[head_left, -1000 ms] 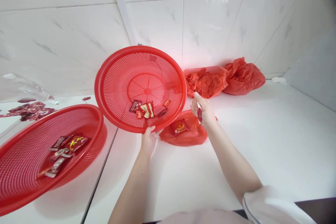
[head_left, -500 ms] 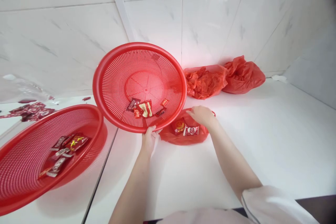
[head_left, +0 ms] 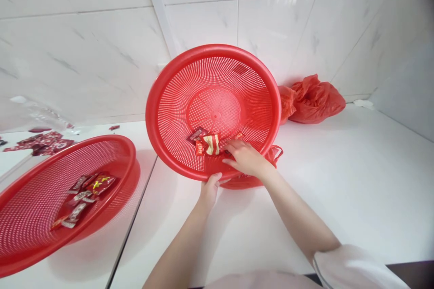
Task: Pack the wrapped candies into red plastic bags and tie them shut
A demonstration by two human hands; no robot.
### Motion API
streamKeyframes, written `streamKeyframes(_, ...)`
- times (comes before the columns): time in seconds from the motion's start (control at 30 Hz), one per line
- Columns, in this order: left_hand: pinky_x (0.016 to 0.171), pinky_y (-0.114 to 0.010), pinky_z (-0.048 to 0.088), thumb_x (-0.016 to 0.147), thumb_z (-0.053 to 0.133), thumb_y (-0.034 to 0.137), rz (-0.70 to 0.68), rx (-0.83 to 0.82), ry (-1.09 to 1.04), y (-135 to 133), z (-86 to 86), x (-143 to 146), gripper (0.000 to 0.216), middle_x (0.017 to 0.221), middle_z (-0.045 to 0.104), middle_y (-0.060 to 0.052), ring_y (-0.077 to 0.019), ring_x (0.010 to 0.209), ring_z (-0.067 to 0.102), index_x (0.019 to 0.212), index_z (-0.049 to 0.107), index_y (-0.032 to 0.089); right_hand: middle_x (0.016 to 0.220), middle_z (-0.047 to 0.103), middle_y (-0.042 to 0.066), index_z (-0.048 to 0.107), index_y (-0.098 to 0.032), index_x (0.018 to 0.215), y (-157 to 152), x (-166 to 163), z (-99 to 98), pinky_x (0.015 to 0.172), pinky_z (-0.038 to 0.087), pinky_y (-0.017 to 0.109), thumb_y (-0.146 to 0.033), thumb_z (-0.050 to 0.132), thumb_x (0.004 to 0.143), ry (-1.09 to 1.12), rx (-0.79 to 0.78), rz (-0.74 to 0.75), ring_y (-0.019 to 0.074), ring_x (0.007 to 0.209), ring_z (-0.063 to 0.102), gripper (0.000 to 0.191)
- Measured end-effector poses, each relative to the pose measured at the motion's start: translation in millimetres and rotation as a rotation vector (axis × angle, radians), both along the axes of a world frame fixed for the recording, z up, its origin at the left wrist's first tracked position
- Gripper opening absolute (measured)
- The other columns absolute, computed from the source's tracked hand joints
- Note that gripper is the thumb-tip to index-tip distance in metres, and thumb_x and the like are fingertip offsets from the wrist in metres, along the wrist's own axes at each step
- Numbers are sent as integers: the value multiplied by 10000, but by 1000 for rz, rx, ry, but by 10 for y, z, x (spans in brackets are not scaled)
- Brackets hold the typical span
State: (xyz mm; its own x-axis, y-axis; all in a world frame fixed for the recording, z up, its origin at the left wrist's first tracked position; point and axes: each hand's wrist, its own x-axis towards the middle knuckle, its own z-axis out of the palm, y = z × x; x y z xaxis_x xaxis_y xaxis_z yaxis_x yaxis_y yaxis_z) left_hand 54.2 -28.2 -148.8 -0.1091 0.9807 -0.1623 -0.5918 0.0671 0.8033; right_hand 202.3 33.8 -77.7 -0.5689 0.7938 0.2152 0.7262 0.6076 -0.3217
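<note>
My left hand [head_left: 210, 189] grips the near rim of a red plastic strainer basket [head_left: 217, 49], which is tilted towards me. Several wrapped candies lie low inside it, among them a cream-and-red packet [head_left: 212, 143] and a dark red one [head_left: 196, 134]. Inside the basket, my right hand [head_left: 243, 157] reaches over the candies on the right with its fingers stretched out and apart. Whether a fingertip touches a candy is hard to see. Below the basket's right side a red plastic bag [head_left: 242, 184] lies on the white counter, mostly covered.
On the left stands a second red basket [head_left: 130, 149] with several wrapped candies [head_left: 101, 184]. Behind it lie more wrappers [head_left: 47, 142] beside clear plastic. A tied-looking red bag [head_left: 317, 101] rests against the tiled wall, partly beside another red bag [head_left: 286, 101].
The basket has moved right with my left hand and now covers most of the near bag. My right hand has left that bag and gone into the basket.
</note>
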Motion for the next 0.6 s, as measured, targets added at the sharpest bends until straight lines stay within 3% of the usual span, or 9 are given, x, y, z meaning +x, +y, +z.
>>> streamKeyframes(0.1, 941, -473, 519, 641, 697, 200, 39, 9, -3, 17, 3, -30, 540, 1142, 703, -49, -309, 1126, 621, 1176, 628, 225, 1108, 689, 121, 654, -176, 1137, -13, -14, 13, 946, 449, 412, -324, 523, 937, -15, -43, 93, 260, 1084, 607, 281)
streamKeyframes(0.3, 903, -469, 537, 672, 675, 213, 54, 9, 5, 53, 40, -77, 446, 1112, 709, -43, -296, 1081, 641, 1117, 642, 213, 1006, 725, 49, 704, -221, 1046, 19, 116, 138, 848, 486, 331, -247, 555, 916, 128, -94, 256, 192, 928, 654, 200)
streamKeyframes(0.5, 888, -465, 539, 655, 680, 236, 103, 18, -14, 94, 85, -132, 306, 1021, 731, -42, -274, 1017, 658, 958, 685, 191, 976, 742, 17, 699, -236, 1058, -16, 275, 311, 818, 493, 289, -284, 490, 954, 426, -180, 178, 154, 862, 681, 239)
streamKeyframes(0.6, 870, -467, 540, 643, 674, 249, 152, 5, -5, 129, 98, -195, 163, 920, 735, -44, -265, 966, 662, 790, 676, 177, 935, 740, 14, 696, -226, 1016, 13, 414, 346, 768, 488, 285, -311, 522, 931, 430, -237, 137, 154, 803, 673, 213)
